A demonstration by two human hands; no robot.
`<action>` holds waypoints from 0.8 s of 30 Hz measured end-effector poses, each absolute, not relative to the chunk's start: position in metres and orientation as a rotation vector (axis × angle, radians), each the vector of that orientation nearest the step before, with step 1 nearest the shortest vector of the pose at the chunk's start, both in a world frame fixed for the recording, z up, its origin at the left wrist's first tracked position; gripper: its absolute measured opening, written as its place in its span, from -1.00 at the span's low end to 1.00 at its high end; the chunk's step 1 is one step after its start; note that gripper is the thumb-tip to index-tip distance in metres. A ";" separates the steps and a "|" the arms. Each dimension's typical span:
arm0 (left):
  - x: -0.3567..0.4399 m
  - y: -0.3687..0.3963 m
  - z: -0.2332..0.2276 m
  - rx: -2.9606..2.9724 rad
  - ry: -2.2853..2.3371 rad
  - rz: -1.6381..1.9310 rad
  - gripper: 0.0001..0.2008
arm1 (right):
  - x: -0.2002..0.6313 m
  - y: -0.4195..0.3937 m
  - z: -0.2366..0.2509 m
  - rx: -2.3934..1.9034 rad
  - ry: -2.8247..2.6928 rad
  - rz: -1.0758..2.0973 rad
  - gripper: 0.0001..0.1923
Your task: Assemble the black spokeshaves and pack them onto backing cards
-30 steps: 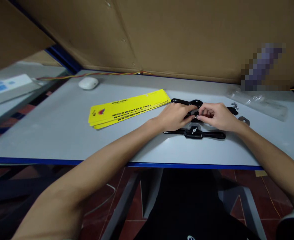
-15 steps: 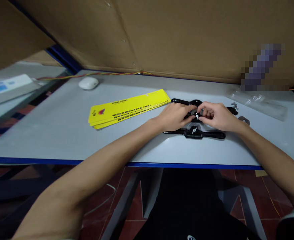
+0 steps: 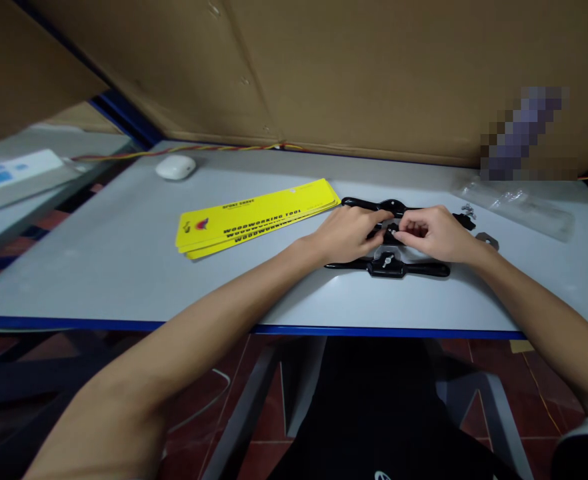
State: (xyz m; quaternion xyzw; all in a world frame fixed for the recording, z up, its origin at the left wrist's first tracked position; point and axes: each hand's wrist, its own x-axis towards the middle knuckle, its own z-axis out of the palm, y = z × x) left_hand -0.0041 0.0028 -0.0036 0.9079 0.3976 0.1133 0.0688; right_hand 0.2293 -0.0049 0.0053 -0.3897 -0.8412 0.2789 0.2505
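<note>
Where hands (image 3: 394, 233) meet, black tool (image 3: 374, 205) mostly hidden.

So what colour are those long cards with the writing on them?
Bright yellow with black writing. The cards lie stacked on the grey table; the head view shows them.

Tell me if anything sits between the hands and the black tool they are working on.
Nothing visible does. The left hand and right hand already close on the far black tool at its middle. The near tool lies in front of them, apart.

Bare forearms, no sleeves; left hand (image 3: 347, 233) and right hand (image 3: 437, 233) ungloved; dark garment with small white mark.
</note>
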 end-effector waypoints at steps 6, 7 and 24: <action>-0.004 0.003 -0.005 2.742 1.197 0.345 -0.44 | 0.231 -0.004 0.007 -1.014 -2.351 0.760 -0.87; -0.005 0.003 -0.005 2.747 1.191 0.348 -0.45 | 0.232 -0.004 0.006 -1.007 -2.354 0.758 -0.86; -0.004 0.003 -0.003 2.763 1.177 0.344 -0.49 | 0.232 -0.003 0.001 -1.035 -2.295 0.789 -0.81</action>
